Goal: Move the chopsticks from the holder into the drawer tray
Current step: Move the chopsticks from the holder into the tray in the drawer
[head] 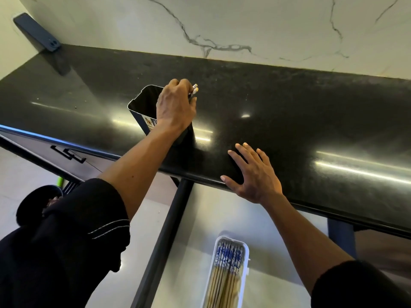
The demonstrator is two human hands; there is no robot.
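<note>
A tall dark metal holder (142, 103) with a label stands on the black countertop (300, 112). My left hand (175, 105) is over its right rim, closed around chopsticks (194, 88) whose pale tips stick out past my fingers; their lower parts are hidden by the hand. My right hand (253, 172) lies flat with fingers spread on the counter's front edge and holds nothing. Below, in the open drawer (200, 218), a white tray (244, 258) holds several wooden chopsticks (226, 270) with blue-and-white patterned ends.
A dark blue phone (37, 33) leans against the white marble wall at the back left. A round black bin (37, 203) stands on the floor at lower left, partly behind my sleeve. The drawer's dark side rail (169, 230) runs down the middle.
</note>
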